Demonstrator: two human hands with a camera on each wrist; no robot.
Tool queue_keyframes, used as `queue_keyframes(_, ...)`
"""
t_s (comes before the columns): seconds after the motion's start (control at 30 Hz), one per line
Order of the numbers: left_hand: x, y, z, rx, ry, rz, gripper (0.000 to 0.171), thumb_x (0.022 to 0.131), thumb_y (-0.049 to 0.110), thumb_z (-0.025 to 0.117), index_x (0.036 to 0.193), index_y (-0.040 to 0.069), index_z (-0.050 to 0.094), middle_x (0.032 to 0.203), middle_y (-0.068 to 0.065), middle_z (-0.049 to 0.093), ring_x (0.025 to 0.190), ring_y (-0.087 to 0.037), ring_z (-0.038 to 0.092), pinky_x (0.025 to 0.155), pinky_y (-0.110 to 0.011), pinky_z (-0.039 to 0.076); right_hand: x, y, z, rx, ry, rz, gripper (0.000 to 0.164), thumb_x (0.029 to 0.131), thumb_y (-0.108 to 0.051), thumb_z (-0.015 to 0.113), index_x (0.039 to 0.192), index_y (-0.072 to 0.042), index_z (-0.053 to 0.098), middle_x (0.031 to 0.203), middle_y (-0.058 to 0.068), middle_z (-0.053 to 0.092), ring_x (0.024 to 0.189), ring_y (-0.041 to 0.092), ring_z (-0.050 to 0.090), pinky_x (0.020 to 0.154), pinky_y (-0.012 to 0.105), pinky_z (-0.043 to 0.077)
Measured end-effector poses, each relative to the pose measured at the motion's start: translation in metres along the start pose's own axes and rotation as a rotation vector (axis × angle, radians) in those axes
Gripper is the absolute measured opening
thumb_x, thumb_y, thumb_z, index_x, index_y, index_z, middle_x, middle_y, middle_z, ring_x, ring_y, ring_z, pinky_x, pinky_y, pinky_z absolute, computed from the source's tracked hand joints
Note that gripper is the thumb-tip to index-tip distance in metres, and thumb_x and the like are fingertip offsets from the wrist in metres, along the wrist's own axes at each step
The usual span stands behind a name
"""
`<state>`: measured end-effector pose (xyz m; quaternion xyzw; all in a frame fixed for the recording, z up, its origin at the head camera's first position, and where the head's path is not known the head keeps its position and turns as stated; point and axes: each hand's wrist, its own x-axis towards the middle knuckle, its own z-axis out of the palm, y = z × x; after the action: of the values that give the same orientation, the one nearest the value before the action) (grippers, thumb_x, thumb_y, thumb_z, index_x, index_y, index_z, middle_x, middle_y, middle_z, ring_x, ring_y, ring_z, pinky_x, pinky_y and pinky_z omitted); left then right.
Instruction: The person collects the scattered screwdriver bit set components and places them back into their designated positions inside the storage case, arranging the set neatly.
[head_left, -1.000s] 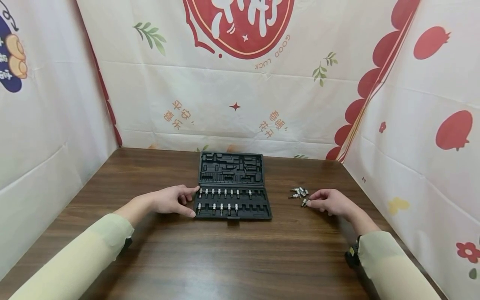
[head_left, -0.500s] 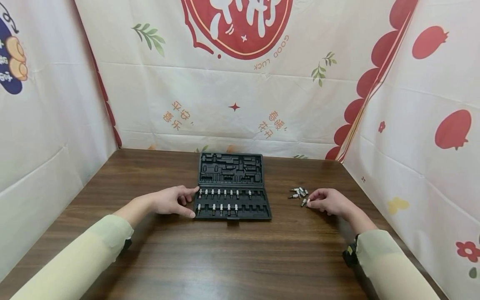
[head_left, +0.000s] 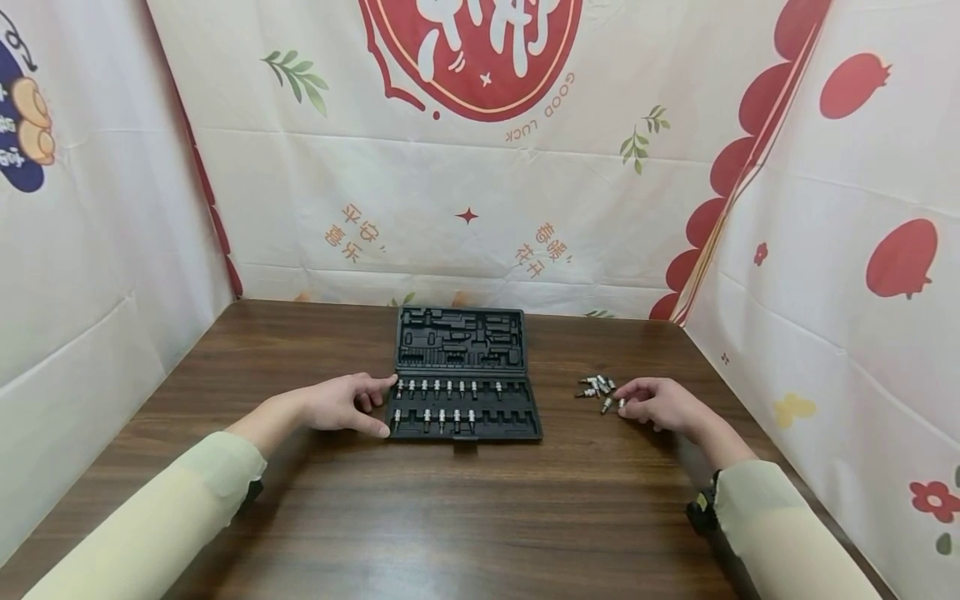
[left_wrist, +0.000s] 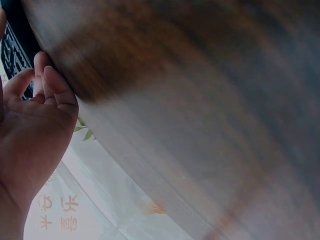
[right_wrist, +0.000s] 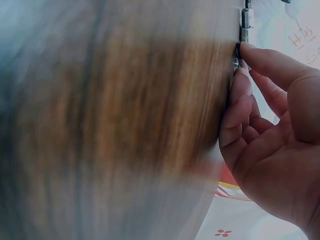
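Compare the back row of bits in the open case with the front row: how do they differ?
Number: the back row shows eight bits, the front row five. Spacing: the back row has seven together, a gap, then one; the front row has a gap after its leftmost bit, then four together. Reach: the back row extends farther right than the front row. Both look silvery and sit in the black case.

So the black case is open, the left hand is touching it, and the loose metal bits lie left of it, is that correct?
Not quite: the loose metal bits lie to the right of the black case, by the right hand, as the head view shows. The case is indeed open and the left hand touches it.
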<state>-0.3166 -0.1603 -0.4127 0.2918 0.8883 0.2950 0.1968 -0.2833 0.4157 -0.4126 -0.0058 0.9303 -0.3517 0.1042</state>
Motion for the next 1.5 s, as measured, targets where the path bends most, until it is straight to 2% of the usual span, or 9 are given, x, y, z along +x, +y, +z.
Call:
queue_keyframes(0.17,0.0,0.0,0.0,-0.006,-0.002,0.002,0.1,0.096,0.043,0.086,0.174,0.008,0.032,0.134,-0.012,0.06,0.119,-0.024,0.057,0.104,-0.045,0.047,-0.002,0.001,-0.002,0.004,-0.011,0.008,0.038,0.103,-0.021,0.077,0.135,-0.001,0.071,0.1,0.005,0.068,0.09,0.022,0.061,0.071,0.036,0.052)
queue_keyframes(0.37,0.0,-0.001,0.0,0.015,-0.006,0.007,0.101,0.097,0.046,0.084,0.174,0.008,0.031,0.134,-0.011,0.061,0.119,-0.023,0.057,0.103,-0.041,0.047,-0.001,0.005,-0.003,0.01,-0.013,0.003,0.035,0.103,-0.021,0.078,0.132,-0.002,0.072,0.103,0.007,0.068,0.092,0.023,0.062,0.073,0.036,0.053)
queue_keyframes(0.63,0.001,0.0,0.0,-0.003,0.002,0.001,0.1,0.096,0.043,0.086,0.173,0.009,0.033,0.134,-0.011,0.061,0.119,-0.023,0.058,0.104,-0.044,0.047,-0.003,0.009,-0.005,0.052,-0.013,-0.016,0.034,0.101,-0.019,0.08,0.13,-0.004,0.071,0.11,0.008,0.069,0.093,0.024,0.062,0.072,0.037,0.052)
queue_keyframes(0.87,0.0,-0.001,0.001,0.003,0.003,-0.015,0.102,0.095,0.045,0.087,0.174,0.01,0.033,0.133,-0.01,0.061,0.118,-0.022,0.058,0.104,-0.043,0.047,-0.003,0.009,-0.005,0.091,-0.026,-0.003,0.033,0.101,-0.019,0.079,0.129,-0.007,0.07,0.105,0.005,0.071,0.092,0.022,0.062,0.071,0.036,0.05)
queue_keyframes(1.03,0.003,-0.002,0.001,-0.002,0.009,-0.035,0.102,0.094,0.047,0.087,0.174,0.012,0.034,0.134,-0.008,0.061,0.119,-0.021,0.058,0.105,-0.044,0.047,-0.003,0.009,-0.007,0.108,-0.033,-0.03,0.034,0.105,-0.022,0.075,0.136,-0.008,0.071,0.106,0.006,0.071,0.093,0.023,0.062,0.071,0.036,0.05)
queue_keyframes(1.27,0.004,-0.004,0.001,-0.007,0.006,-0.029,0.102,0.094,0.046,0.088,0.174,0.011,0.034,0.134,-0.009,0.061,0.118,-0.021,0.058,0.104,-0.043,0.047,-0.002,-0.001,-0.012,0.139,-0.039,-0.088,0.045,0.109,-0.031,0.071,0.147,-0.009,0.061,0.119,0.016,0.07,0.101,0.027,0.063,0.08,0.038,0.055)
queue_keyframes(1.5,0.002,-0.001,0.0,-0.014,0.0,-0.014,0.101,0.095,0.043,0.087,0.173,0.009,0.033,0.135,-0.012,0.061,0.118,-0.023,0.059,0.102,-0.042,0.047,0.0,-0.019,-0.004,0.195,0.007,-0.158,0.05,0.106,-0.029,0.077,0.148,-0.007,0.062,0.117,0.015,0.072,0.096,0.021,0.067,0.08,0.035,0.057)
